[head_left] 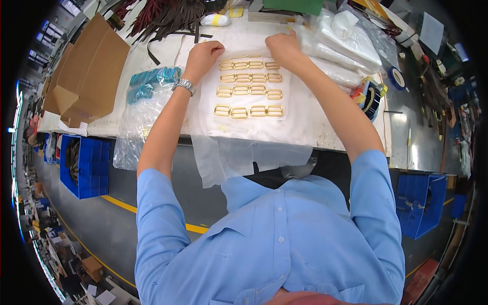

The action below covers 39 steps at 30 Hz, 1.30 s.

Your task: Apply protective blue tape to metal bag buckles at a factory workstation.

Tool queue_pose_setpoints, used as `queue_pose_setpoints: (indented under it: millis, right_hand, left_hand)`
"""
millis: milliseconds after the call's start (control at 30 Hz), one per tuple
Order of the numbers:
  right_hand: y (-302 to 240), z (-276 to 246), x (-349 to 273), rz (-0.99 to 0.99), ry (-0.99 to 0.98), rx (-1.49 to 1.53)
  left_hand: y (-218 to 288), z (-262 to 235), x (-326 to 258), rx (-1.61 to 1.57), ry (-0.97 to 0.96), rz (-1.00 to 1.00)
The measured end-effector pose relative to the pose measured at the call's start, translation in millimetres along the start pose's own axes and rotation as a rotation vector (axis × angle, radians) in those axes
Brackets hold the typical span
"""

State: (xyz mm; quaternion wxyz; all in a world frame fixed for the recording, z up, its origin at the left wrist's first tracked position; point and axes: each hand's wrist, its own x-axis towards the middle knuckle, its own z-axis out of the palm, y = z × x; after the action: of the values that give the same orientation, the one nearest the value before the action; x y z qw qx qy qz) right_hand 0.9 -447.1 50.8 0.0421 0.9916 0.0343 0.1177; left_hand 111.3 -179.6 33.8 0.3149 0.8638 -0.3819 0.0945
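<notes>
Rows of gold-coloured metal slide buckles (250, 78) lie in front of me on a thin, translucent white sheet (211, 152), which hangs over the table's near edge. Just beyond the farthest row, at its left end, is my left hand (204, 57), its fingers pinched together. My right hand (284, 49) is closed at the far right of the same row, a little higher. Whatever the fingertips hold is too small or hidden to make out. Both forearms reach along either side of the buckles, and a metal watch (185, 86) circles my left wrist.
An open cardboard box (91, 71) stands at left, beside a clear bag with teal packets (152, 81). Stacked clear plastic bags (345, 43) and tape rolls (396, 79) lie right. Dark strips (168, 18) are heaped at the back. Blue bins (86, 165) stand below.
</notes>
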Motion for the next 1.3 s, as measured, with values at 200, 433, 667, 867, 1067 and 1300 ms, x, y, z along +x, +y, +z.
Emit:
queue_pose_setpoints:
  millis: [200,433,667,867,1067,1300]
  right_hand:
    - [0,5,15,0.129,0.064,0.017]
    - [-8,-6,12,0.021,-0.179,-0.066]
    - [2,-1,17,-0.001,-0.062,-0.001]
    - [11,-3,24,0.078,0.059,-0.012]
    - [-24,-26,-20,-0.035,0.356,0.143]
    - [-75,-61,-239,0.180,0.255,0.354]
  left_hand:
    - [2,14,9,0.127,0.163,0.100]
    - [4,11,9,0.134,-0.079,0.113]
    - [-4,18,21,0.119,-0.047,0.086]
    - [-11,31,44,0.048,-0.051,-0.092]
    - [-18,51,57,0.179,0.093,0.059]
    - [-17,-11,-3,0.267,0.124,0.164]
